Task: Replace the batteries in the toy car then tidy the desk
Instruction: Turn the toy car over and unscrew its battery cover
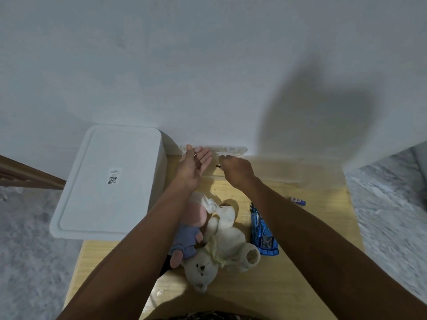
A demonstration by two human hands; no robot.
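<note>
While the blue toy car (263,234) and plush toys (217,239) lie unsorted, left hand (194,166) is flat and empty, right hand (235,168) pinches something small and dark; tidying seems unfinished

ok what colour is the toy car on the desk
Blue, with a shiny patterned body; the toy car shows in the head view.

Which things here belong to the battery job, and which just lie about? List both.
Job: blue toy car; battery at the desk's right edge; small dark item pinched in the right hand; open left hand.

Lying about: white plush bear; pink plush; white lidded box.
</note>
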